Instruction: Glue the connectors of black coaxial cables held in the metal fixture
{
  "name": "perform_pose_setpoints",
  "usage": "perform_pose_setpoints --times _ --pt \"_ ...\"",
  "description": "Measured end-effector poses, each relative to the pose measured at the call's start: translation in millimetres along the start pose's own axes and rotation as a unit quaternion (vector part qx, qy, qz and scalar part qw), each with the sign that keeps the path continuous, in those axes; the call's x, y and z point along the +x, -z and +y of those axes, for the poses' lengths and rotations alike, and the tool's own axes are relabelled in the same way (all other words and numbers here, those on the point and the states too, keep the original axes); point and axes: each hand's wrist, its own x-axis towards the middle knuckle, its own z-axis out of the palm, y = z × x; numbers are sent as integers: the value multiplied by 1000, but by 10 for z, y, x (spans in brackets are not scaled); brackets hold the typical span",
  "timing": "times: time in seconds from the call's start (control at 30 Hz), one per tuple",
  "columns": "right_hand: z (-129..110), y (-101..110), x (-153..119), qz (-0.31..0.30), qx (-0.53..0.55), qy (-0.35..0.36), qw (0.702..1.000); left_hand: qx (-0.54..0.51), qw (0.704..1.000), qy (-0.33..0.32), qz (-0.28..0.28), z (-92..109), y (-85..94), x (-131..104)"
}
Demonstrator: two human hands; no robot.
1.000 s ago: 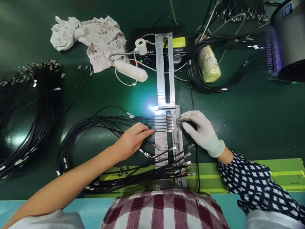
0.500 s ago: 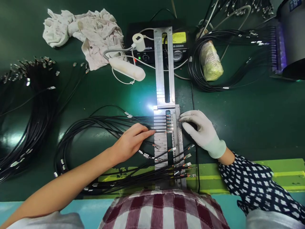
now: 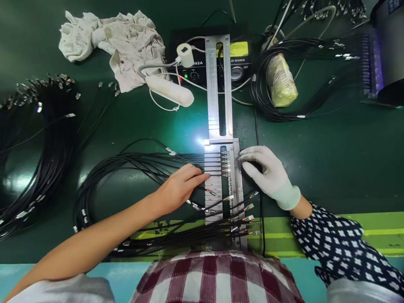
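My left hand (image 3: pixel 181 187), bare, lies at the left side of a slotted metal fixture (image 3: pixel 213 183). Its fingers are closed on a thin black cable (image 3: pixel 216 175), the lowest of several lying side by side across the fixture. The ends of these cables, with small orange and silver tips (image 3: pixel 226 165), sit over the slot against the right-hand rail. My right hand (image 3: pixel 268 174) wears a white glove. Its fingertips are at the rail's right edge, with the thumb apart from the fingers and nothing visible between them. Below, loose cable ends (image 3: pixel 249 218) lie across the fixture.
A white lamp (image 3: pixel 170 90) on a bendable neck lights the fixture. Behind stand a black control box (image 3: pixel 195 69) and crumpled white cloths (image 3: pixel 135 46). Cable bundles lie at left (image 3: pixel 53 139) and at back right, around a wrapped yellowish block (image 3: pixel 280 82). A grey cylindrical device (image 3: pixel 391 54) stands far right.
My left hand has slid slightly to the right along the cable, closer to the slot. My right hand stays at the rail. The whole view has shifted a little.
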Motion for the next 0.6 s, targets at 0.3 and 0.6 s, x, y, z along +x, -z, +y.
perform_pose_setpoints --times 0.3,0.6 --pt "21 18 18 0 0 6 1000 134 990 36 3 72 -42 -109" --pt "-372 -40 -346 -167 -6 210 963 26 995 80 -53 135 136 -247"
